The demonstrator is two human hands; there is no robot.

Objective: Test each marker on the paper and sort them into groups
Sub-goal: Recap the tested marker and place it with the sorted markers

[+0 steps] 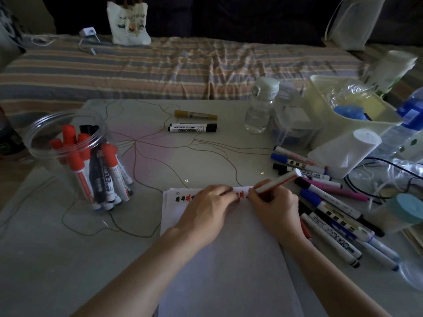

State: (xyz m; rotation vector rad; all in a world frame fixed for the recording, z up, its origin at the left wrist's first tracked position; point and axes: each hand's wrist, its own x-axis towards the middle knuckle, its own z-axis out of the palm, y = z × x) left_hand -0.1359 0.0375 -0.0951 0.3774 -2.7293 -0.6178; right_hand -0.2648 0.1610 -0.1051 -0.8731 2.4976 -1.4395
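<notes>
At lower centre of the frame, the right hand [273, 205] pinched a white marker [278, 180] w/ fingers closed round the barrel, tip down at the paper's [219, 259] top edge, prob. to scribble beside the red & black test marks [184, 198]. Left hand [209, 208] lay curled on the sheet, pinning it. Jar [75, 156] at left held sorted markers; loose pile [332, 209] waited at right.

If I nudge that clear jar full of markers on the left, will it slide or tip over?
The clear jar looks like thin plastic, so probably light. Its markers lean toward one side with caps above the rim, so a high push might tip it. It stands on a smooth-looking table, so a low push would likely slide it.
</notes>
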